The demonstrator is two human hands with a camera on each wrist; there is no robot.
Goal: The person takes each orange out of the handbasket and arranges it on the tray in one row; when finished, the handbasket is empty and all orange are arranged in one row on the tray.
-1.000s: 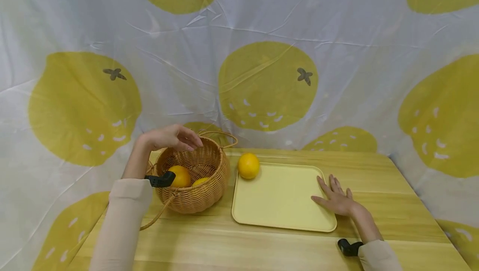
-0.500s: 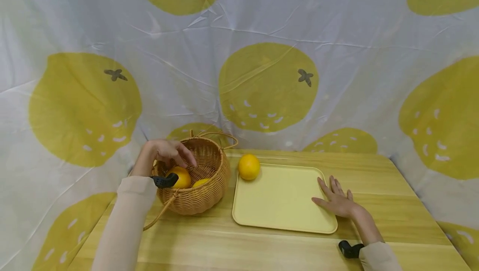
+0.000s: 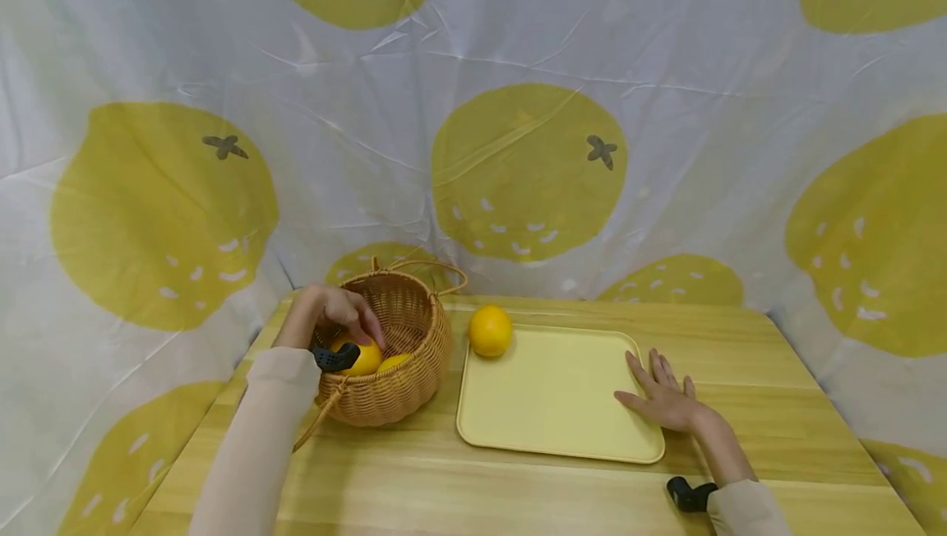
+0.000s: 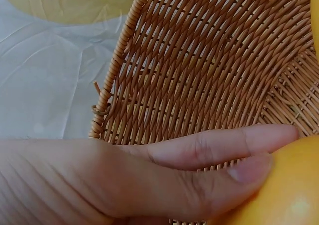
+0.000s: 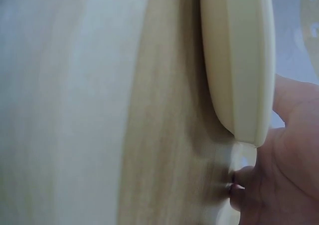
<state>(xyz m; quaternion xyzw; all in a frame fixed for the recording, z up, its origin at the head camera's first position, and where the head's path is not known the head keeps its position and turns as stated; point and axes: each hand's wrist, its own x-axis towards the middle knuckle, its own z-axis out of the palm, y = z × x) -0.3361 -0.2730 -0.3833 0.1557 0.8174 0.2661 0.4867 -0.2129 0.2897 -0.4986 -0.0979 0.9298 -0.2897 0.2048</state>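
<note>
Orange (image 3: 367, 362) inside basket (image 3: 403, 396), beside yellow fruit (image 3: 395, 361), in grip of left hand (image 3: 342, 310): thumb (image 4: 214, 187) and fingers (image 4: 219, 147) curled against it from above, presumably owing to high wicker sides. Right hand (image 3: 664, 403) at right edge of tray (image 3: 551, 392), fingers straight and spread, likely for steadying. Second orange (image 3: 491, 331) at far left corner of tray, near basket, perhaps for short reach.

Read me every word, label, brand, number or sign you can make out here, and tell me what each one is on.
None: no writing can be read in any view.
The basket, the tray and the orange at its corner show no visible label.
The cloth carries only printed fruit; the dark cross shapes are part of that picture, not letters.
Any marking on the black wrist devices is too small to read.
</note>
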